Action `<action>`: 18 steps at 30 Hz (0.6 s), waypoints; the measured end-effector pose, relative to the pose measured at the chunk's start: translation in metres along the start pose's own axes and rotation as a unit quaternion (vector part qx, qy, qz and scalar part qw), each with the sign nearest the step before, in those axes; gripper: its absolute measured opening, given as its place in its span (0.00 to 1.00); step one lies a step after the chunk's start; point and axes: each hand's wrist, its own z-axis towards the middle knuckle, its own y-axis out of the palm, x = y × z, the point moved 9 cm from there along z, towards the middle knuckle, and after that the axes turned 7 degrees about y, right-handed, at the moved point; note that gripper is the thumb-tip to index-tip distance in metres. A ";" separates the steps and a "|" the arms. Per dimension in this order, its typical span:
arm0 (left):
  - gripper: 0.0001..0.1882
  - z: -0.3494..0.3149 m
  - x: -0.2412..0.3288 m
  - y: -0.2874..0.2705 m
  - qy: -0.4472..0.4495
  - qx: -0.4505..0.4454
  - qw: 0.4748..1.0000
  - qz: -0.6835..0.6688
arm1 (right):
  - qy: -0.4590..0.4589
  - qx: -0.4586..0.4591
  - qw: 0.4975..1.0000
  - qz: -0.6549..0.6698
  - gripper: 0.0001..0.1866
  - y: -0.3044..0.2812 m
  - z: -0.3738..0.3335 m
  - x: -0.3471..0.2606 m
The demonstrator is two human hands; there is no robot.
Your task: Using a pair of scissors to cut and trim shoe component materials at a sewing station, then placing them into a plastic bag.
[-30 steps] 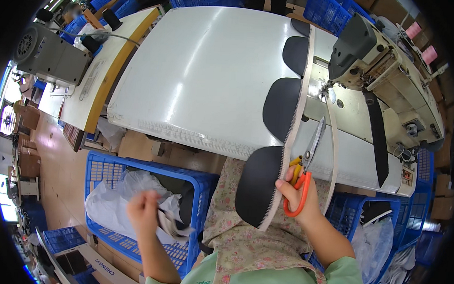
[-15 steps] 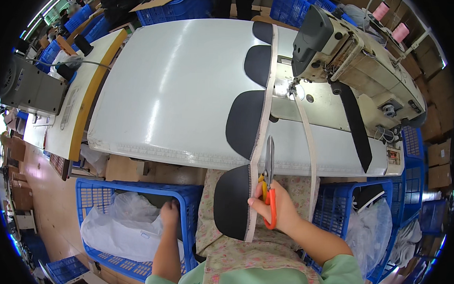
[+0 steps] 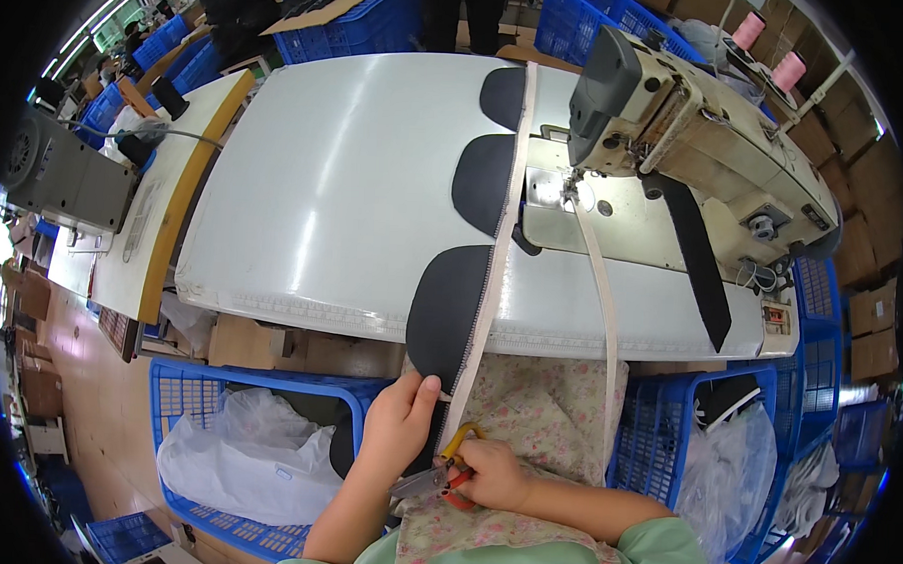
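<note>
A chain of black rounded pieces (image 3: 449, 307), joined along one side by a pale binding tape (image 3: 487, 318), runs from the far table edge down to my lap. My left hand (image 3: 397, 424) pinches the chain near its lower end, thumb on top. Just to the right, my right hand (image 3: 494, 474) is closed around scissors (image 3: 459, 446) with orange and yellow handles. The blades point left, below my left hand, and are partly blurred. Whether they touch the chain I cannot tell. Part of the lowest black piece is hidden behind my left hand.
A sewing machine (image 3: 695, 141) stands on the right of the white table (image 3: 275, 196). Another pale tape (image 3: 602, 287) hangs from its needle area. A blue basket (image 3: 269, 373) with plastic bags is at my left, another blue basket (image 3: 656, 418) at my right. A black strip (image 3: 696, 261) hangs by the machine.
My left hand has come out of the left basket and taken hold of the chain. The scissors have moved down and turned leftward. The chain has shifted left and toward me.
</note>
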 end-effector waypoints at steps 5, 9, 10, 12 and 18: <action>0.14 0.002 -0.003 0.000 0.000 0.082 0.984 -0.157 | -0.032 -0.041 0.999 0.000 0.14 -0.010 0.000 -0.002; 0.15 -0.007 -0.009 -0.017 0.013 0.099 0.985 -0.139 | 0.078 -0.169 0.982 -0.008 0.24 -0.058 -0.011 0.008; 0.14 -0.007 -0.004 -0.019 0.039 0.083 0.989 -0.114 | 0.109 -0.207 0.972 -0.030 0.25 -0.067 -0.015 0.019; 0.13 -0.009 0.009 -0.023 0.063 0.067 0.992 -0.090 | 0.159 -0.244 0.956 -0.048 0.26 -0.081 -0.021 0.033; 0.12 -0.014 0.025 -0.017 0.102 0.027 0.990 -0.098 | 0.200 -0.317 0.923 -0.090 0.24 -0.072 -0.021 0.044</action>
